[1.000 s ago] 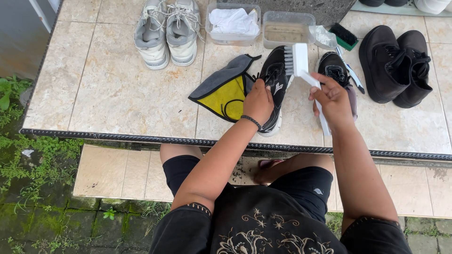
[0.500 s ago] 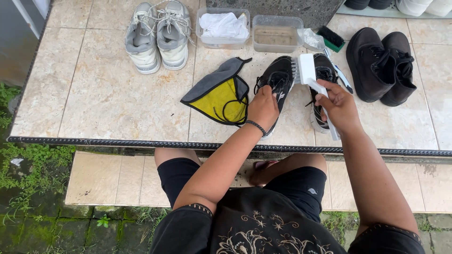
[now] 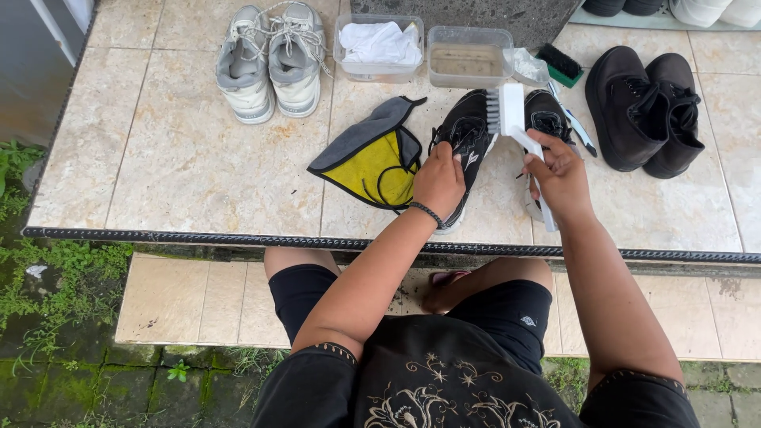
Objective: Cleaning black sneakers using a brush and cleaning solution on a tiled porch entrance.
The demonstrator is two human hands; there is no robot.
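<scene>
Brush (image 3: 507, 111): head a second ago just right of the left sneaker's toe; now lifted a little further from it, between the two black sneakers, bristles facing the left one.
Right hand (image 3: 559, 176): has slid back along the white handle towards the tile edge, gripping lower, knuckles over the right sneaker (image 3: 547, 119).
Left hand (image 3: 438, 181): has shifted from the middle of the left sneaker (image 3: 464, 135) to its heel end, fingers pressing the side.
View: tilted slightly left, more of the grey-white shoes (image 3: 269, 59) showing.
</scene>
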